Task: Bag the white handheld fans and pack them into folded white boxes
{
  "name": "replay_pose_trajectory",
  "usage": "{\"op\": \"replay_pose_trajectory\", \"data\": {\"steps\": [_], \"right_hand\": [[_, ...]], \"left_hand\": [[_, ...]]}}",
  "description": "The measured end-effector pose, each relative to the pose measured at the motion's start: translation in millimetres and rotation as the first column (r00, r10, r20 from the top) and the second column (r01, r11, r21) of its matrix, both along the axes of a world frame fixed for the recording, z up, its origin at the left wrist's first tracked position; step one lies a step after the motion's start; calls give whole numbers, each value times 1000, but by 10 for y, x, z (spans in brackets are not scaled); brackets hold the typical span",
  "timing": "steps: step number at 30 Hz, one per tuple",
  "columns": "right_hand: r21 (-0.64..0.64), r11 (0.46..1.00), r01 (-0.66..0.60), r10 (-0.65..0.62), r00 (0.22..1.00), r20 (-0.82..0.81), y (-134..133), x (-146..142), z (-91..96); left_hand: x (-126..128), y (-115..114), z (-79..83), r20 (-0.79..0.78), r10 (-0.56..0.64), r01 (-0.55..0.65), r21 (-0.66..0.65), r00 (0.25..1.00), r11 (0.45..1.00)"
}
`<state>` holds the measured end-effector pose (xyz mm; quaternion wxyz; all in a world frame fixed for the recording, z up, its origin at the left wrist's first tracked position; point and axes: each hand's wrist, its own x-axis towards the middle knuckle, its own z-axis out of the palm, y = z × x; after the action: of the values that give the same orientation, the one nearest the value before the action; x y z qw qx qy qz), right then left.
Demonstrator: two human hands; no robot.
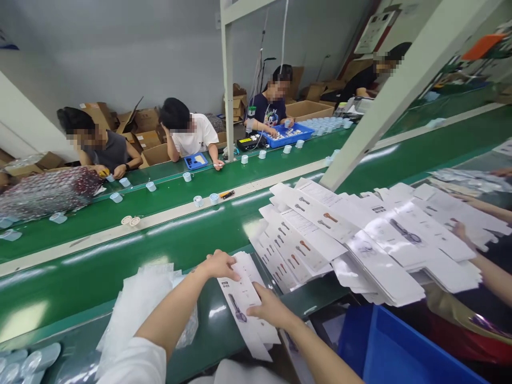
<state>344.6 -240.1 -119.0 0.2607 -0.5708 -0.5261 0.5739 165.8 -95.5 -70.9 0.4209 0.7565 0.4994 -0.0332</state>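
A small stack of flat white printed packaging cards (246, 306) lies on the near edge of the green conveyor belt (120, 266). My left hand (218, 265) rests on the stack's upper left, fingers curled over the top card's edge. On the stack's right side, my right hand (270, 308) presses down with fingers together. A big fanned heap of the same printed cards (360, 234) spreads to the right.
Clear plastic bags (140, 304) lie left of my arms. A blue bin (396, 352) stands at the lower right. Another person's arm (492, 274) reaches in at the right edge. Several workers sit across the belt with small pale blue cups (198, 200). A white frame post (228, 80) rises mid-belt.
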Motion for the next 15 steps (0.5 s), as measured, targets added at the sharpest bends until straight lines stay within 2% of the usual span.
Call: {"op": "replay_pose_trajectory", "data": {"steps": [4,5,7,9,11,13,15], "right_hand": [[63,994,-94,94,996,-2,98,-108,245],[71,987,-144,146,989,-25,133,-144,290],[78,948,-309,317,940,-123,198,-218,365],[75,869,-489,490,828,-273,253,-309,426],[70,777,-626,590,685,-426,298,-443,487],[109,700,-706,647,561,-517,334,-631,554],[161,656,-738,692,502,-519,361,-859,624]], "left_hand": [[-310,-292,342,31,-204,207,-156,978,966],[-376,-385,394,77,-194,205,-197,978,959],[-518,-563,485,216,-81,129,-219,973,967],[-697,-709,600,348,19,46,-179,937,983],[-919,-826,769,400,45,5,-123,916,992],[-1154,-933,977,385,26,1,-70,923,998],[-1361,-1047,1185,365,-13,18,-9,931,1000]]}}
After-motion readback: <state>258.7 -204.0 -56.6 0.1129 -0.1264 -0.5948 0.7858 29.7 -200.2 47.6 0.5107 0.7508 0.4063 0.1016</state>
